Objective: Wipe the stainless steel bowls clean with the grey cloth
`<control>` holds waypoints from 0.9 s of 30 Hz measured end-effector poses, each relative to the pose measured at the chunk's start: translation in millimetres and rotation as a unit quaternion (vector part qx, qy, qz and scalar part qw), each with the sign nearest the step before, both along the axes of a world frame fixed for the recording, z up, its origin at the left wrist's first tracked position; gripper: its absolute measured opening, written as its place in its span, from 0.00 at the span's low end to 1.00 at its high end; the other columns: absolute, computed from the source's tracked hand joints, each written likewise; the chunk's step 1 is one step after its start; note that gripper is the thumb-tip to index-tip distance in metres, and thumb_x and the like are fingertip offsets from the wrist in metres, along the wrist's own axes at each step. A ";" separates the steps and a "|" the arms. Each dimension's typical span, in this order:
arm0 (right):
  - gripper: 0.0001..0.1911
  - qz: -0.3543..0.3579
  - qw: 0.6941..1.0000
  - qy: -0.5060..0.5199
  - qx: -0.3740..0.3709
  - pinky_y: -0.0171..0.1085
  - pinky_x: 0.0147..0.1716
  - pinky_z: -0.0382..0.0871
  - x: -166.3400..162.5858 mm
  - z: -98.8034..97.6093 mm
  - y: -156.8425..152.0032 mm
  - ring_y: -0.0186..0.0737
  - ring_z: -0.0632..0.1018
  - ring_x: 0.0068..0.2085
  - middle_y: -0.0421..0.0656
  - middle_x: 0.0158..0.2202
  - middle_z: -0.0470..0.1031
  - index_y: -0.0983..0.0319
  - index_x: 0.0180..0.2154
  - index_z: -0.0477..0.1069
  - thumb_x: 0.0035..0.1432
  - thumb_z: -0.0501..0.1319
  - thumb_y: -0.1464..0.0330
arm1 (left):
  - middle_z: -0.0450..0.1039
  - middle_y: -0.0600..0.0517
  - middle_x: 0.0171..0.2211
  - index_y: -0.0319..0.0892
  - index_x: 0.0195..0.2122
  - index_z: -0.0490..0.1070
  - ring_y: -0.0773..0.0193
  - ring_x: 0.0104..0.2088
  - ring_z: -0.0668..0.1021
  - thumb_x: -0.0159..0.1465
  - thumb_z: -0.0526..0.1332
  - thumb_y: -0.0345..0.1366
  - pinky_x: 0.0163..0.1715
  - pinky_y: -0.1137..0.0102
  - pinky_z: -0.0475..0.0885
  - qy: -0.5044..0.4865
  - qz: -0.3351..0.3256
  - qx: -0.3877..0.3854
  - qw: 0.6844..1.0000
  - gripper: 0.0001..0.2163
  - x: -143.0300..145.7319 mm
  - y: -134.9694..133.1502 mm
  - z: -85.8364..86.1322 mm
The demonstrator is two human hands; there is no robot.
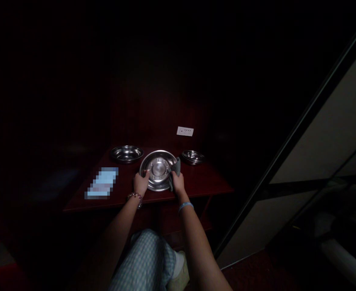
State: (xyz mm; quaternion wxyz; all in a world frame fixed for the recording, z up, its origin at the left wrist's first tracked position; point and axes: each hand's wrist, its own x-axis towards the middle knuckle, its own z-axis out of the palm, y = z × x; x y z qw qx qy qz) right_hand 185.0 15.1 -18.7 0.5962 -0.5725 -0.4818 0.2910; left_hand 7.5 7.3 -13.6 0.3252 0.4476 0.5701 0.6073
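Over the desk I hold a shiny steel bowl [159, 167], tilted so that its inside with a ring of small dots faces me. My left hand [142, 184] is closed on the bowl's lower left rim, thumb on the inside. At the right rim my right hand [178, 182] is closed around a dark grey cloth [175, 166], which is pressed against the bowl. The fingers behind the rim are hidden. Farther back on the left sits a wide steel bowl [127, 154]. A small stack of steel bowls [192, 157] stands on the right.
The dark red wooden desk [202, 184] ends in a front edge near my knees. A blurred-out light blue object [103, 182] lies at its left. A white socket plate [185, 131] is on the back wall. A pale panel [320, 121] with a dark frame rises on the right.
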 end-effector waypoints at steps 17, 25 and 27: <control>0.12 0.005 1.000 -0.009 0.002 0.35 0.34 0.72 0.6 -0.6 0.5 0.41 0.79 0.34 0.42 0.29 0.80 0.62 0.31 0.78 0.54 0.59 0.62 | 0.83 0.41 0.33 0.39 0.27 0.75 0.53 0.37 0.84 0.53 0.67 0.32 0.38 0.67 0.74 0.000 0.000 -0.019 1.000 0.03 0.2 -1.0 0.8; 0.13 0.003 1.000 -0.012 0.007 0.33 0.35 0.73 2.2 -2.5 2.4 0.43 0.81 0.37 0.43 0.31 0.82 0.62 0.33 0.79 0.54 0.59 0.61 | 0.84 0.38 0.39 0.36 0.35 0.79 0.52 0.40 0.85 0.57 0.66 0.30 0.41 0.66 0.76 -0.013 -0.010 -0.007 1.000 0.06 0.4 0.0 -1.4; 0.13 0.002 1.000 -0.011 0.006 0.34 0.35 0.73 2.1 -2.7 2.9 0.42 0.81 0.36 0.43 0.31 0.82 0.62 0.34 0.79 0.54 0.59 0.61 | 0.84 0.37 0.41 0.35 0.37 0.79 0.51 0.42 0.85 0.58 0.66 0.30 0.43 0.65 0.77 -0.015 -0.009 -0.004 1.000 0.07 0.7 0.3 -1.8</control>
